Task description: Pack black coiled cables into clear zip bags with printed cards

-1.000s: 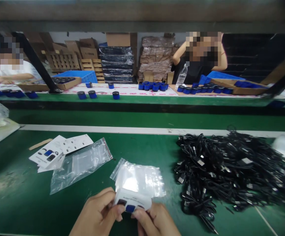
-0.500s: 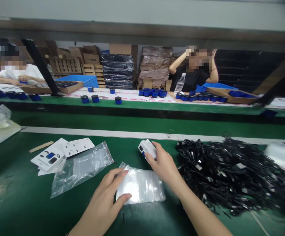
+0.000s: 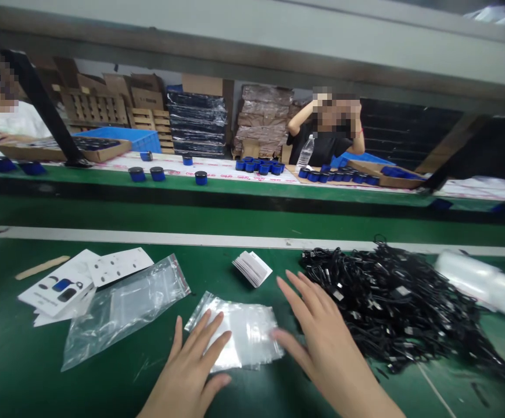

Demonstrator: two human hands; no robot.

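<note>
My left hand (image 3: pixel 189 371) lies flat with spread fingers on a stack of small clear zip bags (image 3: pixel 243 328) on the green belt. My right hand (image 3: pixel 322 337) hovers open at the stack's right edge, its thumb touching the bags. It holds nothing. A small stack of folded white leaflets (image 3: pixel 252 268) rests on the belt just beyond the bags. A big tangle of black cables (image 3: pixel 387 302) lies right beside my right hand.
A larger clear bag (image 3: pixel 121 307) and printed white cards (image 3: pixel 60 284) lie at the left, with a wooden stick (image 3: pixel 42 267). A clear plastic roll (image 3: pixel 483 284) sits far right. Across the line, blue round parts (image 3: pixel 258 166) and two seated people (image 3: pixel 326 139).
My right hand set the folded leaflets down on the belt and drew back to the bags, now empty. My left hand went from holding the leaflets to pressing on the bag stack.
</note>
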